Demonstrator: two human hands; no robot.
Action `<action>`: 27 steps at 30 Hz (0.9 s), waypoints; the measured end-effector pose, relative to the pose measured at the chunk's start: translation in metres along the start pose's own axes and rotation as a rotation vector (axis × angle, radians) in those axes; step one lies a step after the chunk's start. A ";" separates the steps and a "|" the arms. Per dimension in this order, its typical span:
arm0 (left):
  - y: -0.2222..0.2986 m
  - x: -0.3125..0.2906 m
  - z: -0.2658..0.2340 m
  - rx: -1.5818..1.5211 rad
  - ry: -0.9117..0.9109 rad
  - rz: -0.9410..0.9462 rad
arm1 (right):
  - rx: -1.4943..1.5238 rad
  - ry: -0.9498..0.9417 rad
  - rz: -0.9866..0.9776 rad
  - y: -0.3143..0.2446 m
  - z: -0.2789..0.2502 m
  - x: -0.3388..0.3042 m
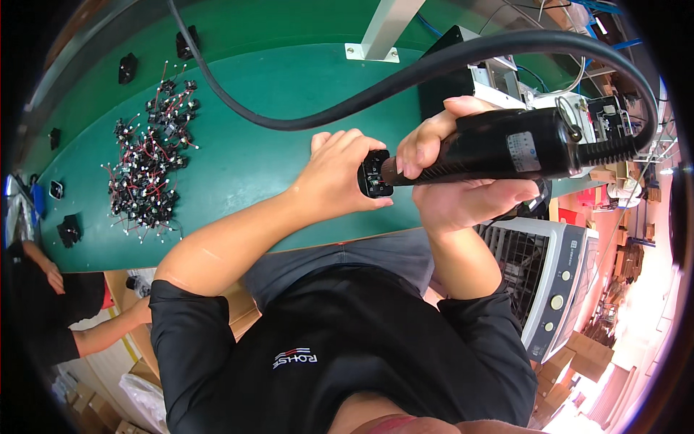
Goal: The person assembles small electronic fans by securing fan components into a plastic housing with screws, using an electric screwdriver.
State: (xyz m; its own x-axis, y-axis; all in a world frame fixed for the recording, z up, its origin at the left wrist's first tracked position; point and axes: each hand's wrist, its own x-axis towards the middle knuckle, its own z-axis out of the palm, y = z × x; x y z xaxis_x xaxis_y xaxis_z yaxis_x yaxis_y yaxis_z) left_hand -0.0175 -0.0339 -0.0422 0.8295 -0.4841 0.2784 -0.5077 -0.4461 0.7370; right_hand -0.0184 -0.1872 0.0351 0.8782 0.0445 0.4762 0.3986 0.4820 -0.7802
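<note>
My left hand has its fingers and thumb wrapped round a small black plastic housing, whose inner side with tiny parts faces up. In my right hand is a thick black electric screwdriver, lying across the palm with fingers closed about its front part. Its nose points left and overlaps the housing's right edge; I cannot see whether the bit touches a screw. A heavy black cable runs from the tool's back end and arches over the bench.
On the green bench, a pile of small black parts with red and white wires lies left. Separate black pieces lie around it. A metal post and a black box stand behind. An air cooler is at right; a co-worker's arm shows left.
</note>
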 end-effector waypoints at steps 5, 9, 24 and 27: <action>-0.001 0.000 0.002 0.011 0.008 0.006 | -0.066 0.034 0.083 0.001 0.002 -0.002; -0.001 0.000 0.003 -0.002 0.031 0.016 | -0.075 0.122 0.022 0.002 0.009 -0.003; 0.001 0.001 0.002 0.014 0.037 0.040 | -0.132 -0.041 0.005 0.002 0.000 -0.003; 0.000 0.001 0.001 0.031 0.014 0.015 | -0.078 -0.003 -0.012 0.006 0.005 -0.006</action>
State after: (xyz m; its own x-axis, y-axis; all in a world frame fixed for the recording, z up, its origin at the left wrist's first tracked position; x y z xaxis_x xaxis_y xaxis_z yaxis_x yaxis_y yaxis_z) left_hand -0.0167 -0.0356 -0.0424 0.8249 -0.4805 0.2977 -0.5266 -0.4620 0.7136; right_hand -0.0228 -0.1800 0.0292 0.8724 0.0419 0.4870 0.4287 0.4128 -0.8036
